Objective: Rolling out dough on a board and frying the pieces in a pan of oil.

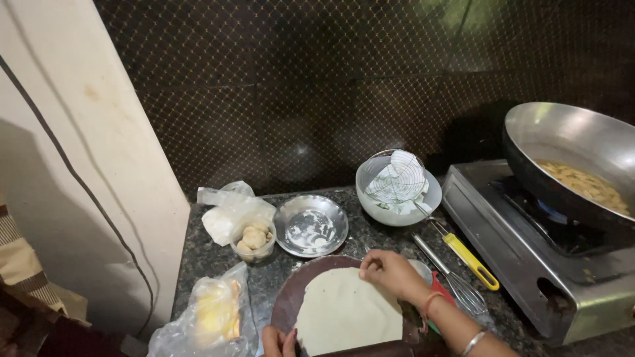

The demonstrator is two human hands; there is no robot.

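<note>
A pale, rolled-out disc of dough (345,311) lies flat on a round dark-brown board (291,297) at the counter's front. My right hand (390,271) rests on the disc's far right edge, its fingers curled and pinching the rim. My left hand (278,341) shows only partly at the bottom of the view, its fingers touching the near left edge of the disc. A dark rolling pin (370,349) lies along the bottom edge, just in front of the dough.
Behind the board sit a small bowl of dough balls (254,239), a floury steel plate (311,225) and a white bowl holding a wire skimmer (398,180) with a yellow handle. A whisk (456,281) lies at the right. A stove (529,251) carries a wok of oil (582,165). Plastic bags (205,314) sit at the left.
</note>
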